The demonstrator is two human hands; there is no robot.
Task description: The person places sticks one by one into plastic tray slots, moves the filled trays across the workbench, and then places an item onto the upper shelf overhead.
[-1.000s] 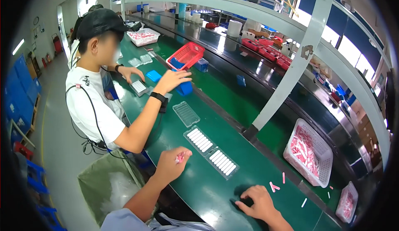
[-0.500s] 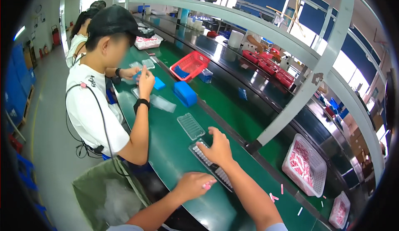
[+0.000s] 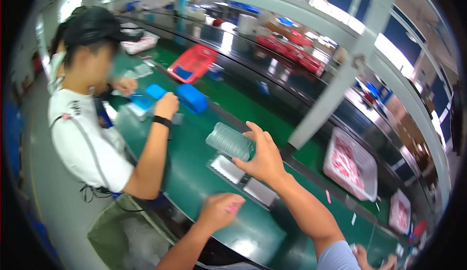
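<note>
My right hand (image 3: 265, 156) grips a transparent ribbed plastic tray (image 3: 228, 141) by its right end, thumb below and fingers above. The tray is raised over the green tabletop and tilted. Just under it lies a long dark tray (image 3: 239, 182) holding two pale rectangular blocks of contents; blur hides their detail. My left hand (image 3: 219, 212) is closed near the table's front edge, left of the dark tray. Small pink pieces (image 3: 234, 206) show between its fingers.
To my left a co-worker (image 3: 90, 129) handles a blue-and-white item by a blue box (image 3: 191, 98). A red basket (image 3: 193, 63) stands behind. White baskets (image 3: 372, 185) of pink pieces and a grey post (image 3: 335, 92) are on the right. Another person's hands show at lower right.
My right hand has taken hold of the transparent tray and lifted it off the table. My left hand, still closed, has shifted slightly left. The view has turned to the right.
</note>
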